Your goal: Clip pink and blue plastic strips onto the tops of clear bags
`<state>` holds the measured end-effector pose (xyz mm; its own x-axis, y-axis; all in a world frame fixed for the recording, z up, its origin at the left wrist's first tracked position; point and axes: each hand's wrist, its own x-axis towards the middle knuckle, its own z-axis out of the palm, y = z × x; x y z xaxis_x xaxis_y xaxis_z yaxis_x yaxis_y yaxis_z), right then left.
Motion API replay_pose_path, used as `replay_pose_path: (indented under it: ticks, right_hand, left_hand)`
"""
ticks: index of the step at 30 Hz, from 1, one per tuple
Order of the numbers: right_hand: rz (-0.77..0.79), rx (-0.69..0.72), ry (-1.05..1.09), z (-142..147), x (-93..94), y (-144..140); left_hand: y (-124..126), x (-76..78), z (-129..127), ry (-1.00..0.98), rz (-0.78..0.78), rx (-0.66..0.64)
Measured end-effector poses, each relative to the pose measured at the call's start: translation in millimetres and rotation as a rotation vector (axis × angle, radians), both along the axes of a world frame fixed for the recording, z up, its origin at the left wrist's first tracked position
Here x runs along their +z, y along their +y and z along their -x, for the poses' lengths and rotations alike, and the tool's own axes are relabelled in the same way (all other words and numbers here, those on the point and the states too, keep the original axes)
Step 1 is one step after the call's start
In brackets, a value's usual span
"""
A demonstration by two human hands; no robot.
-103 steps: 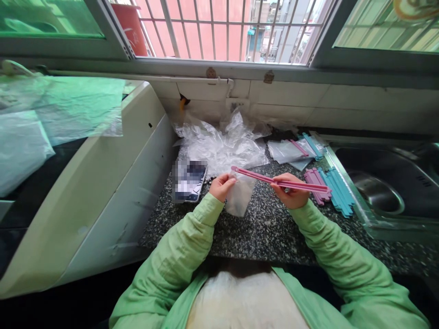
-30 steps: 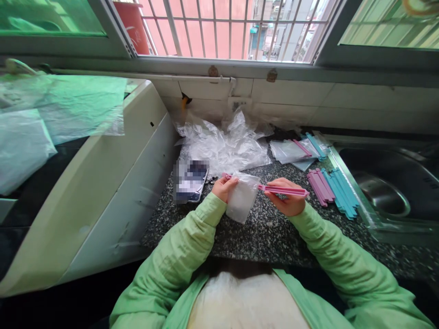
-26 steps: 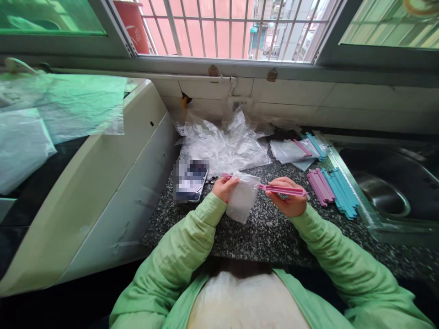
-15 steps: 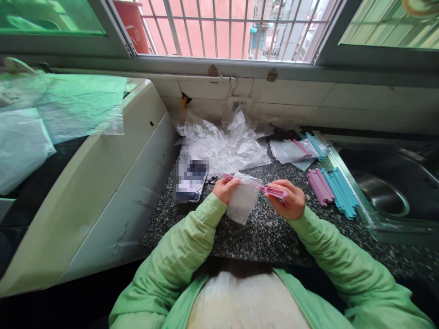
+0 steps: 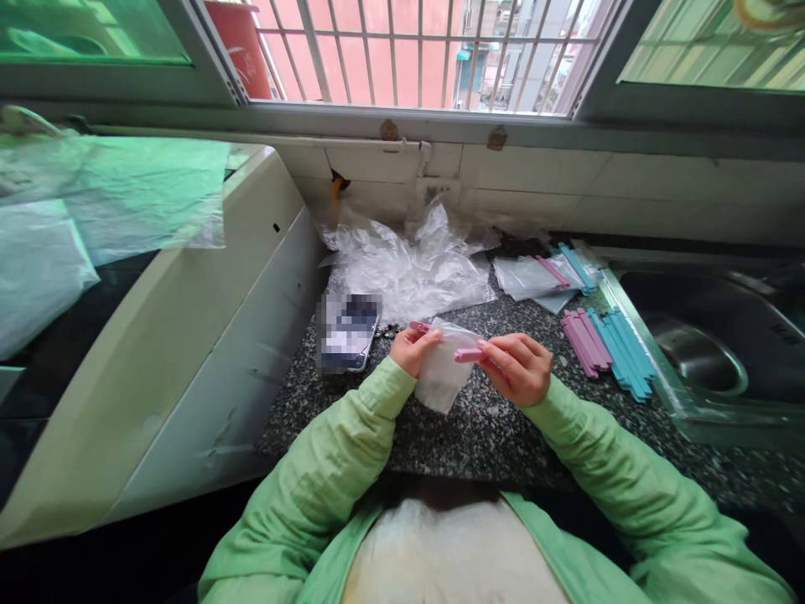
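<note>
Above the speckled granite counter (image 5: 478, 436), the left hand (image 5: 410, 351) pinches the top corner of a small clear plastic bag (image 5: 440, 373), light, limp and probably slippery, while the right hand (image 5: 516, 367) grips the stiff pink sealing clip (image 5: 466, 355) along its mouth.
</note>
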<state>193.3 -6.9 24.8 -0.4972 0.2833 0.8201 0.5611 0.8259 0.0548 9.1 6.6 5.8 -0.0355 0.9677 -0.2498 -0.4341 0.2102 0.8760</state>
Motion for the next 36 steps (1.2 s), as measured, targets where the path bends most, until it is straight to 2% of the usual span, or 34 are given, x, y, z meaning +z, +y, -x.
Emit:
replay_pose_path:
  ticks: [7, 11, 20, 28, 36]
  right_hand:
    - [0.01, -0.016, -0.008, 1, -1.7, 2]
    - [0.03, -0.033, -0.037, 2, -1.6, 3]
    - [0.169, -0.068, -0.019, 6, -7.8, 5]
    - [0.243, -0.043, 0.013, 5, -15.5, 7]
    - [0.234, -0.044, 0.012, 5, -17.0, 9]
  left_hand:
    - [-3, 6.9, -1, 0.037, -0.019, 0.021]
    - [-2, 4.7, -2, 0.054, -0.026, 0.02]
    - [-2, 5.6, -4, 0.065, 0.012, -0.015]
    - [1, -0.7, -4, 0.07, 0.012, -0.015]
    - [1, -4.4, -3, 0.02, -0.037, -0.094]
